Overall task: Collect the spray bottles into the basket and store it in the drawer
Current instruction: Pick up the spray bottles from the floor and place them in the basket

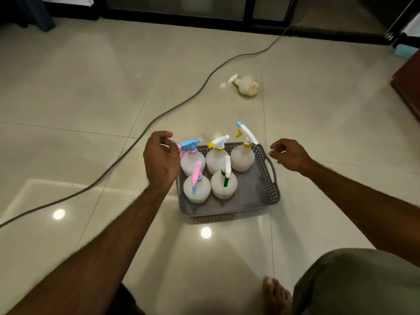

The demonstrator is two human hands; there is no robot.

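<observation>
- Head view: the left hand (160, 162) hovers over the basket's (256, 196) left edge, fingers (162, 135) loosely curled and apart, holding nothing, just beside the blue-topped bottle (191, 160).
- The right hand (291, 156) hangs just right of the basket's handle, fingers (276, 147) half-curled, empty, apart from the rim.
- Five bottles stand upright in the basket between the two sets of fingers, on the floor (91, 98).
- A sixth bottle (245, 85) lies on its side well beyond the fingers.
- A cable (145, 130) crosses the floor left of the left fingers.
</observation>
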